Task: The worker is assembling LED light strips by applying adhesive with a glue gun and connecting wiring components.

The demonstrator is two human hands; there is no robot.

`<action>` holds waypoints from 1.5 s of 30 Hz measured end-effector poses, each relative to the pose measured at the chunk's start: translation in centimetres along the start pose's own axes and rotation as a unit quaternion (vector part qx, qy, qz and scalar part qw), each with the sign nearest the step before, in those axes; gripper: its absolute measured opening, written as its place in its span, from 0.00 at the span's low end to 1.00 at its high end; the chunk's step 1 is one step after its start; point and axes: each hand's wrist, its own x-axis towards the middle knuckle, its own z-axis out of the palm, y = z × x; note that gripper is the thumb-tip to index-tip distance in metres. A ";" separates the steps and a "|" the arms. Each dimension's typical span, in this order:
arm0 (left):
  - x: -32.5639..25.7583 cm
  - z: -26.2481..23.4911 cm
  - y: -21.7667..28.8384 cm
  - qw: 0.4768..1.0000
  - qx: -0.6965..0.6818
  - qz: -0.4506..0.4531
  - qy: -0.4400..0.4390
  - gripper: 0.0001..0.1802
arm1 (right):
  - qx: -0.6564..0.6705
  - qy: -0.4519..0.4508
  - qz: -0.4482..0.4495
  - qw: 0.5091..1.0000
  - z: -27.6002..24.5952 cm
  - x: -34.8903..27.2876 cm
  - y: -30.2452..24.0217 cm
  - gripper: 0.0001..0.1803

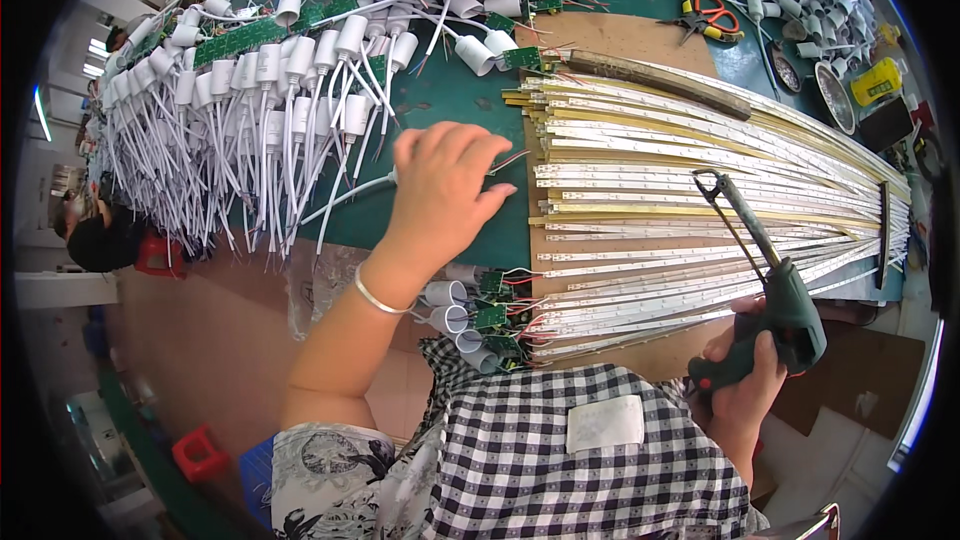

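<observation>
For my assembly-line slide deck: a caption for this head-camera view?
Left hand on a white cable beside LED strips; right hand grips a green soldering gun.

One soldering gun (775,305) sits at four o'clock and one pair of scissors (712,16) at one o'clock. There is one yellow tape measure (876,81), one silver bracelet (378,295) and two hands. The light strips (700,190) and white sockets (300,70) are too many to count.

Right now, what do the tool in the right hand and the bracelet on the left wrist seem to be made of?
The soldering gun in the right hand looks like matte dark green plastic, with a dull, darkened metal tip. The bracelet on the left hand wrist seems polished silver-coloured metal: thin and shiny. Its exact metal cannot be told.
</observation>
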 end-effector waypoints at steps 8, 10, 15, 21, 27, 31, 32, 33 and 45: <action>0.2 1.2 -0.1 0.991 -0.117 -0.066 0.005 0.05 | -0.012 0.004 0.003 1.000 0.3 -0.4 0.0 0.30; -0.3 0.2 0.5 0.982 -0.149 -0.098 -0.054 0.04 | -0.013 -0.002 0.012 1.000 0.4 -0.3 -0.1 0.30; -2.1 -0.8 2.8 0.981 -0.154 -0.053 -0.105 0.03 | -0.008 -0.043 0.050 0.998 1.5 -0.5 -0.1 0.29; -3.2 -0.8 4.1 0.977 -0.182 -0.053 -0.100 0.04 | -0.020 -0.093 0.095 0.991 1.4 -1.6 0.1 0.28; -3.2 -0.2 3.9 0.983 -0.156 -0.016 -0.090 0.05 | -0.012 -0.114 0.124 0.986 1.7 -1.7 -0.2 0.30; -3.2 0.2 4.1 0.988 -0.130 0.000 -0.087 0.06 | -0.030 -0.134 0.151 0.979 1.6 -1.7 -0.2 0.29; -3.2 0.2 4.2 0.988 -0.125 -0.007 -0.090 0.06 | -0.026 -0.131 0.153 0.979 1.7 -1.7 -0.2 0.29; -3.2 0.1 4.3 0.988 -0.120 -0.015 -0.094 0.06 | -0.023 -0.129 0.156 0.979 1.7 -1.8 -0.2 0.29; -3.2 0.5 4.9 0.991 -0.093 -0.032 -0.094 0.07 | -0.302 -0.253 0.076 0.916 -0.1 -2.9 0.7 0.20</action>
